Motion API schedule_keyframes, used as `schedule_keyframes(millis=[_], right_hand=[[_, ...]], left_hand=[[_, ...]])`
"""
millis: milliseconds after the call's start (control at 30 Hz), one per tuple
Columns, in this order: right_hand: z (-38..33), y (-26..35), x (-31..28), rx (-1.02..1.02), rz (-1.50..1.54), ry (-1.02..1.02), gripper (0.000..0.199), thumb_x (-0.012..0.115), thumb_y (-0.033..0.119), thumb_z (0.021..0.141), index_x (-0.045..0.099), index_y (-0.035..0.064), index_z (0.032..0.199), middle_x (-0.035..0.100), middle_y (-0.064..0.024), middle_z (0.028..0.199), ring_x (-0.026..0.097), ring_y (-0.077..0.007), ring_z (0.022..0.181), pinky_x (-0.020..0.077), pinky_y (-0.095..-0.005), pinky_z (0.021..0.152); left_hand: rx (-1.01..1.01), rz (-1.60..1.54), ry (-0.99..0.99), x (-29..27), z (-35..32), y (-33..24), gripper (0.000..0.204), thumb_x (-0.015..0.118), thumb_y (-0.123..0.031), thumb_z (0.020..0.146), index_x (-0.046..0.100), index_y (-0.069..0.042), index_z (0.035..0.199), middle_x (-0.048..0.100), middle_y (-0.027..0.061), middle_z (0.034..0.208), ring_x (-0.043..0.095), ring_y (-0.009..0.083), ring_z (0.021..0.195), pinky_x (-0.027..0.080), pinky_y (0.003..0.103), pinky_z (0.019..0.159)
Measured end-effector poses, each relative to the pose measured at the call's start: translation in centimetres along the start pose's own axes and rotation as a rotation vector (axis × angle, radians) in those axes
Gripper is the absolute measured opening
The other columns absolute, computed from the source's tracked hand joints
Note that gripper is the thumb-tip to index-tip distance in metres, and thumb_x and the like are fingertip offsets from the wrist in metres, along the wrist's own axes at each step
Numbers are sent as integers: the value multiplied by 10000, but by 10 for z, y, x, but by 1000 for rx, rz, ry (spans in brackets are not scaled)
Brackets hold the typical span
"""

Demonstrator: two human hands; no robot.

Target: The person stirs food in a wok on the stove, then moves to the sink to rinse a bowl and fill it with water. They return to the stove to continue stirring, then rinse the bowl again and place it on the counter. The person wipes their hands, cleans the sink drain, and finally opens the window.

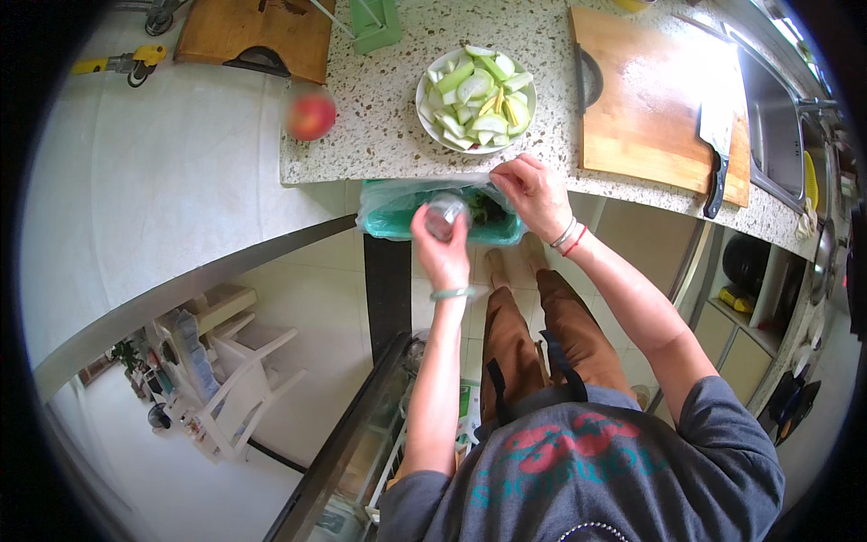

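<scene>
I see the left hand (442, 259) curled round a clear container (447, 210) above the green bin (497, 236), presumably keeping mess inside; right hand (535, 194) fingers bunched by bin's far-right corner, can't tell if gripping.

A small, clear, silvery round container (446, 213), blurred, is held at the mouth of an open teal plastic bin (497, 237), upper centre of the frame; a translucent plastic bag (377, 191) lines the bin.
</scene>
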State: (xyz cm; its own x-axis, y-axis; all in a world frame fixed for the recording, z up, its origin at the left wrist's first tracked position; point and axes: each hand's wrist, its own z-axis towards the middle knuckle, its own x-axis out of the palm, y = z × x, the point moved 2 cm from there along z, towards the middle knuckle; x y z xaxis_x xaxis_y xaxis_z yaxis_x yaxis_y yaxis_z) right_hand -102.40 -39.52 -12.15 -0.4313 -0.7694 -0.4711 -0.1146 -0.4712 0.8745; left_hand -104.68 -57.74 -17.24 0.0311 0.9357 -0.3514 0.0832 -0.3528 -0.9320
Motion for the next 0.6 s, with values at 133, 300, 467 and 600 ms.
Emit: schedule_keyframes(millis=[133,300,467,600], right_hand=[[0,1,0,-4,16,-28,82,665,132,805,648,52,810,592,-99,753,602,-286,640,478,-360,582],[0,1,-4,-3,-23,4,87,665,140,806,647,56,821,595,-99,751,605,-288,642,483,-359,583],[1,2,-2,-8,-12,-8,86,666,143,805,648,60,821,597,-99,759,608,-285,646,485,-355,586],[-2,-2,0,18,-11,-6,86,667,142,804,647,59,820,602,-99,769,613,-281,654,486,-352,588]], left_hand=[[-43,218,123,21,4,-12,527,736,-112,773,477,7,1216,568,202,1133,581,323,968,462,382,871],[228,305,82,-11,-4,-14,582,736,-58,734,483,-43,1258,497,172,1202,511,354,1073,440,415,908],[454,672,355,-2,10,-16,580,751,-73,695,493,-53,1215,484,156,1214,480,350,1075,418,431,913],[431,555,343,-4,10,-7,547,752,-67,703,482,-35,1178,485,168,1204,494,357,1092,419,414,931]])
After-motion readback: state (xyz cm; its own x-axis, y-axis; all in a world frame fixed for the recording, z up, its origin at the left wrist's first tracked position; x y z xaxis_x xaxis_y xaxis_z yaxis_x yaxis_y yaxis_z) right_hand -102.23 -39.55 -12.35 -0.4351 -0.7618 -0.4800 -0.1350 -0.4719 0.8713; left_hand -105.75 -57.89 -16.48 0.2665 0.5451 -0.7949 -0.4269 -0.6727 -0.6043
